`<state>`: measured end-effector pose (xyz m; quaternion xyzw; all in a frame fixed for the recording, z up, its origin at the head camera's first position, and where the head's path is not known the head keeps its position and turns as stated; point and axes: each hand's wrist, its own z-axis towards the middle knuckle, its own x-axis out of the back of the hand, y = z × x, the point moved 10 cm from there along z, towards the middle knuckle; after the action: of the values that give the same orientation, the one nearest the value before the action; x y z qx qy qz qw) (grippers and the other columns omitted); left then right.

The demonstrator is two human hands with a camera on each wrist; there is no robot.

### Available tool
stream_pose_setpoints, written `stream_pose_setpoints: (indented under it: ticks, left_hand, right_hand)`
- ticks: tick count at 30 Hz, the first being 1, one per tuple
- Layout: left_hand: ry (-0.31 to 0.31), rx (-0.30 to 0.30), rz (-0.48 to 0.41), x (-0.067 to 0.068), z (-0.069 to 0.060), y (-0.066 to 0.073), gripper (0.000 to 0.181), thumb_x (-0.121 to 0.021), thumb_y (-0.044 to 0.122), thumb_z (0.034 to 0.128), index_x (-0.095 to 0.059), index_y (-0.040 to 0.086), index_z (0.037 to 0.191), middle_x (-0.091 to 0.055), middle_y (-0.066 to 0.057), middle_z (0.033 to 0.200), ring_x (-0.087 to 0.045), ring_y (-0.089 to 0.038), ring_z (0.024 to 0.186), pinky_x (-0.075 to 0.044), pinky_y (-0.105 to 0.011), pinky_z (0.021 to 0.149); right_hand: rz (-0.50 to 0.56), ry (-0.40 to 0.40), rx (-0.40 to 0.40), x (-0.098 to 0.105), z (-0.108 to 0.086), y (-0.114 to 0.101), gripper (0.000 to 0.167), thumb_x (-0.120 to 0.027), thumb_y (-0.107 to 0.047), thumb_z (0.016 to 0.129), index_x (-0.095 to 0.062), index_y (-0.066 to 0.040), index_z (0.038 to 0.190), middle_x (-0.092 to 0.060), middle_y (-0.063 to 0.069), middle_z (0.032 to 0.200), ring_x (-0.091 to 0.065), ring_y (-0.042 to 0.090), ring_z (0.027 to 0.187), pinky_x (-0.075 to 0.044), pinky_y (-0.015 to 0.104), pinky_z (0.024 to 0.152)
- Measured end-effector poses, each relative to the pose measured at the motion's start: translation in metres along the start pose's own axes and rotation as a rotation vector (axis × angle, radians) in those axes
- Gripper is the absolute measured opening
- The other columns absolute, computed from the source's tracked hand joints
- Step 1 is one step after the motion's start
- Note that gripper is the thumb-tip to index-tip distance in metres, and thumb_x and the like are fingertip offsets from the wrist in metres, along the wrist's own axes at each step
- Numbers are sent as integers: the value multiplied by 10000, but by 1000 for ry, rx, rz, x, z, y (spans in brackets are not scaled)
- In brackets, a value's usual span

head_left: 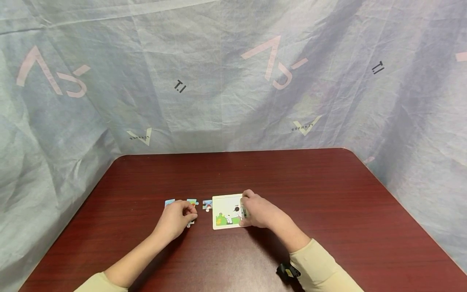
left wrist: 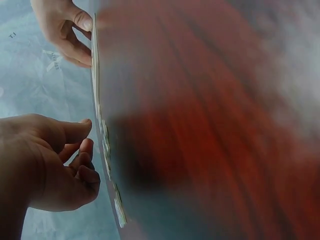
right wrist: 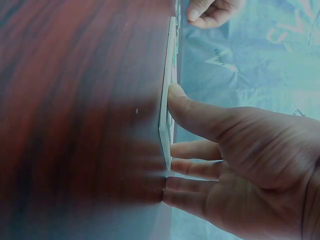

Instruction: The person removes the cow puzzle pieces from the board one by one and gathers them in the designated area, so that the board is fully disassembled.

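A pale-framed puzzle board [head_left: 226, 202] with a printed animal scene lies flat on the table. My right hand [head_left: 258, 211] rests over its right end. In the right wrist view, the thumb touches the board [right wrist: 165, 105] while the other fingers reach out fairly straight beside its edge. Under that palm, a dark-and-green patch is partly hidden. To the left, my left hand [head_left: 176, 220] hovers over loose jigsaw pieces [head_left: 192, 201], some partly covered by it. Its fingers bend loosely, and the left wrist view shows nothing between the thumb and index finger. Another jigsaw piece [head_left: 207, 205] lies beside the board.
The dark red wooden table [head_left: 292, 174] has rounded far corners. Printed grey fabric [head_left: 219, 101] hangs behind it and along both sides. A small black device [head_left: 288, 272] is at the right sleeve.
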<state>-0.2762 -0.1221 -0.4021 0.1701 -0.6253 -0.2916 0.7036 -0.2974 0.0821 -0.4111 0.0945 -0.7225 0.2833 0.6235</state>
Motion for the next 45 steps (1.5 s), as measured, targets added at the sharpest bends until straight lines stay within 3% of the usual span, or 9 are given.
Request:
stream_pose_setpoints:
  ticks: [4,10,22,32,38,45]
  left_hand:
    - [4,-31,-2,-5,3,13,198,-805,66,848,-667,176,759,-542,57,757,-490,-97,644,-428,-315,660]
    - [13,-96,-16,-16,9,33,190,-817,59,838,-673,164,769,-543,69,761,-498,-99,694,-440,-303,679]
    - [-55,-153,-63,-44,23,64,157,-781,37,848,-676,125,769,-534,40,752,-484,-86,639,-432,-265,613]
    - [-64,-169,-48,-54,29,75,150,-782,39,839,-681,123,767,-537,43,754,-493,-89,646,-446,-258,620]
    - [-57,-184,-21,-58,32,79,163,-807,50,822,-673,120,763,-536,38,741,-503,-86,657,-451,-259,622]
    - [-93,-151,-13,-66,35,77,137,-798,61,844,-673,107,813,-545,41,735,-497,-99,669,-442,-280,631]
  right_hand:
    - [7,-5,-6,0,-1,1,431,-871,-262,820,-631,-14,1078,-470,208,1352,-566,277,1022,-495,390,850]
    - [-16,-15,8,1,-1,0,412,-868,-276,824,-636,-24,1053,-501,170,1266,-555,249,948,-493,392,829]
    - [-58,5,35,1,-1,-2,400,-875,-307,810,-655,-51,1025,-512,108,1145,-554,216,865,-499,369,773]
    - [-101,23,67,1,0,-3,278,-826,-230,864,-661,-58,1006,-526,146,1197,-583,255,902,-504,366,778]
    - [-123,33,64,1,0,-4,287,-829,-193,862,-676,-32,1042,-533,180,1229,-612,298,961,-523,388,808]
    - [-104,20,41,1,1,-3,297,-830,-184,860,-676,-32,1064,-528,187,1263,-614,308,1010,-519,394,830]
